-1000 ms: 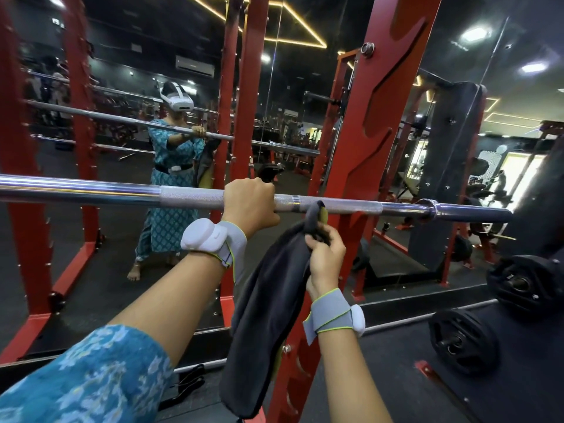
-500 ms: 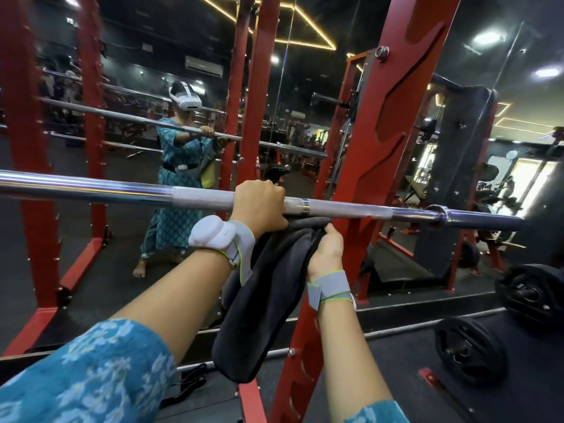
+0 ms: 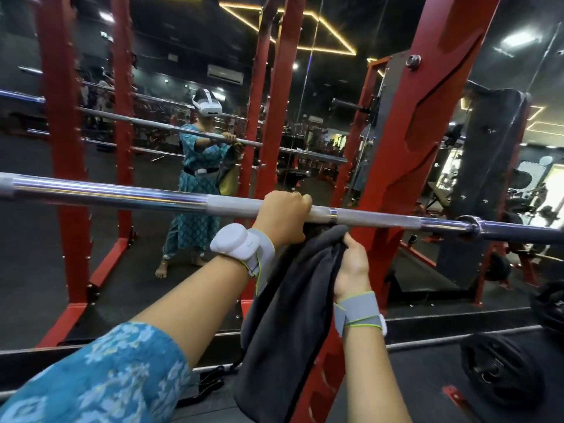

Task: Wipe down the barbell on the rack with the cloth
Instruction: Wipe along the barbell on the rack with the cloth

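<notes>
Head view: two hands at a steel barbell [image 3: 122, 192] lying across a red rack [image 3: 406, 166].
The left hand [image 3: 282, 216] wraps the bar from above, fingers curled tight around its dull grip section. Just beside it and under the bar, the right hand [image 3: 351, 264] bunches the top of a dark grey cloth [image 3: 283, 315], fingers clamped on the fabric; the rest hangs down. A black weight plate [image 3: 500, 367] lies on the floor at right.
</notes>
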The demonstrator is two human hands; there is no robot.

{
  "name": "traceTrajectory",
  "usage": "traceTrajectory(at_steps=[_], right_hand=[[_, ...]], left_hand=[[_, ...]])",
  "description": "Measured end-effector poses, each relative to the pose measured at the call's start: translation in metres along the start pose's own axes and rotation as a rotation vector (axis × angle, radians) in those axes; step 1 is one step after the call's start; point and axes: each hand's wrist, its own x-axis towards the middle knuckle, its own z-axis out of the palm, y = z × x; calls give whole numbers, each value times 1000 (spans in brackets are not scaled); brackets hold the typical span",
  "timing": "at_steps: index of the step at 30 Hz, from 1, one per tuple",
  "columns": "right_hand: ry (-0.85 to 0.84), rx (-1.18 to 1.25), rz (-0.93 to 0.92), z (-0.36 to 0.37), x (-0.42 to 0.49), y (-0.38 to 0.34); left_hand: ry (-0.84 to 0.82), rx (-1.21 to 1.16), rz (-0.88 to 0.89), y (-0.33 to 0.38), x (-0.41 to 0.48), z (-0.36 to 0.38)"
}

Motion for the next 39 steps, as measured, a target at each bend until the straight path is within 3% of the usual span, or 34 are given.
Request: traceTrajectory(at_steps=[4, 8, 13, 19, 22, 24, 29, 34, 39], right_hand=[[-7, 73, -19, 12, -7, 1], [23, 124, -34, 37, -5, 23], [3, 146, 93, 40, -10, 42], [88, 221, 3, 57, -6, 52], [103, 133, -14, 74, -10, 63], [85, 105, 73, 81, -14, 72], [-56, 55, 136, 78, -38, 69], [120, 95, 87, 83, -24, 74], [14, 29, 181, 84, -31, 80]], left_hand=[[5, 38, 95, -13, -8, 2], [-22, 53, 2, -38, -19, -7], [-109, 111, -34, -75, -37, -19], [-116, 100, -54, -97, -51, -22], [-76, 90, -16, -99, -53, -20], [-85, 88, 2, -98, -53, -20], [-84, 97, 31, -101, -54, -20], [-85, 94, 33, -100, -55, -21], [-96, 87, 50, -101, -57, -21]])
